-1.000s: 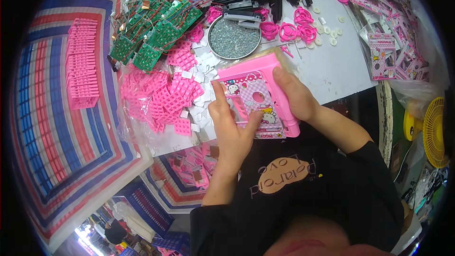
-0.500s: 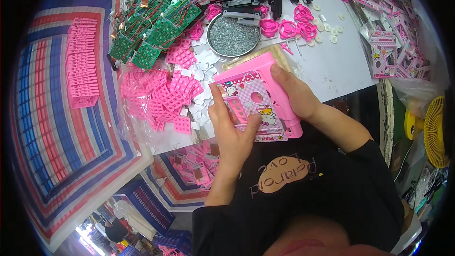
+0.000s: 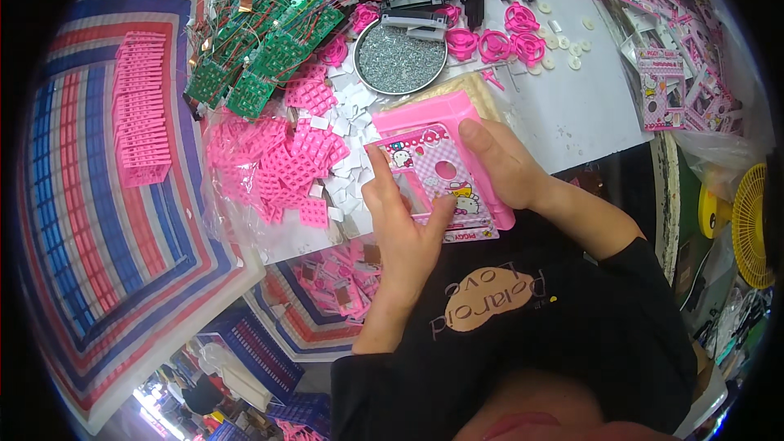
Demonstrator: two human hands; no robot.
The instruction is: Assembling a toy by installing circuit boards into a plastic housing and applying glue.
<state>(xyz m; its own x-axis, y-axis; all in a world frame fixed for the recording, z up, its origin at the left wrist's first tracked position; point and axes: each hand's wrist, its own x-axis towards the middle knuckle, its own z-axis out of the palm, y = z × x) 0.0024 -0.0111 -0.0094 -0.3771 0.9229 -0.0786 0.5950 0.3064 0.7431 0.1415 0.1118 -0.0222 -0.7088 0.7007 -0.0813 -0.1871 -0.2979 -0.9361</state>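
My left hand (image 3: 402,216) grips a flat printed panel (image 3: 446,170) with a pink checked pattern, cartoon pictures, a window and a round hole. Its thumb presses on the panel's face while the index finger runs along the left edge. Behind the panel is a pink plastic casing (image 3: 425,110), tilted over the table's front edge. My right hand (image 3: 505,167) is closed round the casing's right side, thumb on top. The panel overlaps the casing; whether it is seated in it I cannot tell. A cream-coloured pad (image 3: 484,96) lies just beyond the casing.
A round dish of small screws (image 3: 400,57) stands beyond my hands. Left of it lie green circuit boards (image 3: 278,53), pink button grids (image 3: 269,163) and white pieces (image 3: 351,118). Pink rings (image 3: 495,46) and black parts (image 3: 474,0) lie farther off; printed panels (image 3: 661,90) are piled right.
The panel has shifted slightly against the casing, its lower edge now sticking out farther. Its window now looks pale where pink slots showed before. Both hands keep their grip.
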